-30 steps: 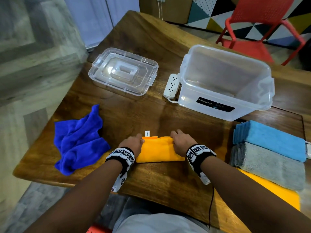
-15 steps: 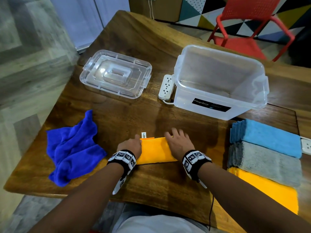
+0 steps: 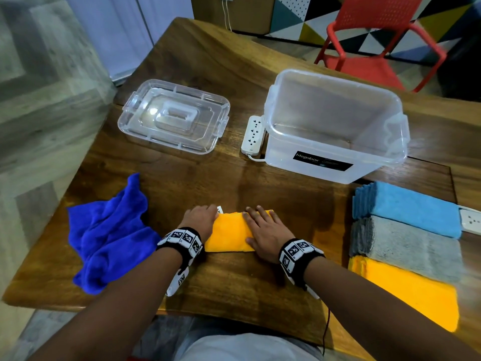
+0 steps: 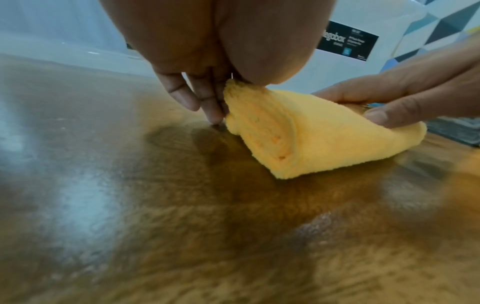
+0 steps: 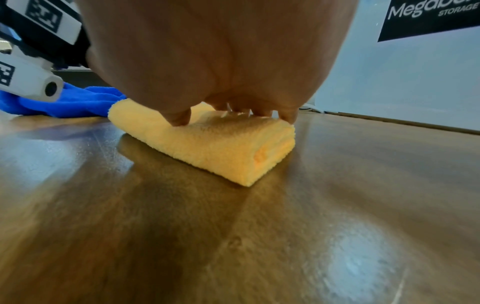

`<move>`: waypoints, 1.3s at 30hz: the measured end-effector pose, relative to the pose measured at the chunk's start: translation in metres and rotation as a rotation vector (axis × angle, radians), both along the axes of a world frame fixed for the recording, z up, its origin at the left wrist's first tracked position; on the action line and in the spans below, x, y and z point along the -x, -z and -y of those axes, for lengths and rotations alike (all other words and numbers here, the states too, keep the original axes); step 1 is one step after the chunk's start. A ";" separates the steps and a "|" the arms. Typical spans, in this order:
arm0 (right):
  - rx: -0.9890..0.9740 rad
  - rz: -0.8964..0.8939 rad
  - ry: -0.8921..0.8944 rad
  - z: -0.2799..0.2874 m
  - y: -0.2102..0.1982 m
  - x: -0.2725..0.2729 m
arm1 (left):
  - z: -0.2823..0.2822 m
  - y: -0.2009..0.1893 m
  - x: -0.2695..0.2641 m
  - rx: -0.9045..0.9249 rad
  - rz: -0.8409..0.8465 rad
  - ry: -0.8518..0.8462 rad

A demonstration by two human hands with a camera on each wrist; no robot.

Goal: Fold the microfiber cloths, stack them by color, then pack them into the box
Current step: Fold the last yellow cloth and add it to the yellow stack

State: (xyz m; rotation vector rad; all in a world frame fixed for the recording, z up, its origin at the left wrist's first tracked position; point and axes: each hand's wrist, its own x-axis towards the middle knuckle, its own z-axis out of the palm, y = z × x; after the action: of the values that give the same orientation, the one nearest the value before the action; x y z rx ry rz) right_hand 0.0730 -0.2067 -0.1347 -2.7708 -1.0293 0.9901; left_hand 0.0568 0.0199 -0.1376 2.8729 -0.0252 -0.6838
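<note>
We press our right hand (image 3: 263,234) flat, fingers spread, on the folded orange microfiber cloth (image 3: 229,237) lying on the wooden table (image 3: 234,282). Our left hand (image 3: 200,222) pinches its left end, near the open clear plastic box (image 3: 335,126).

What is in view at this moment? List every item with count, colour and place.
Folded orange microfiber cloth: one, table centre, under both hands.
Crumpled dark blue cloth: one, table left.
Folded cloth stacks: light blue, grey, orange, table right.
Clear plastic box: one, open, behind centre.
Clear lid: one, left of box.
White power strip: one, between lid and box.
Red chair: one, beyond table.
Left hand: pinches cloth's left end.
Right hand: flat on cloth.
</note>
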 end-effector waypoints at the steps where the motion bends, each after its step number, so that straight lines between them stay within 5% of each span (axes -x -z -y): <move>1: 0.002 -0.003 -0.005 0.000 0.001 0.000 | 0.000 0.000 0.000 -0.001 -0.010 -0.004; 8: 0.021 0.007 -0.030 0.002 0.011 0.003 | 0.015 -0.007 0.003 -0.109 0.065 -0.041; 12: 0.010 0.021 -0.014 0.003 0.015 0.004 | 0.037 -0.016 0.013 -0.057 0.177 0.080; 20: 0.023 0.061 -0.029 0.012 0.023 0.011 | 0.045 0.021 0.047 -0.047 -0.030 0.274; 39: 0.060 -0.061 0.037 0.010 0.024 0.008 | 0.034 0.027 0.021 -0.035 -0.206 0.308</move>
State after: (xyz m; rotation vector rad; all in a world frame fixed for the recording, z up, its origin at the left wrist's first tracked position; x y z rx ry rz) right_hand 0.0646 -0.2167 -0.1587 -2.7762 -0.9528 1.1109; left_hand 0.0358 -0.0139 -0.1644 2.8425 -0.4384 -1.0421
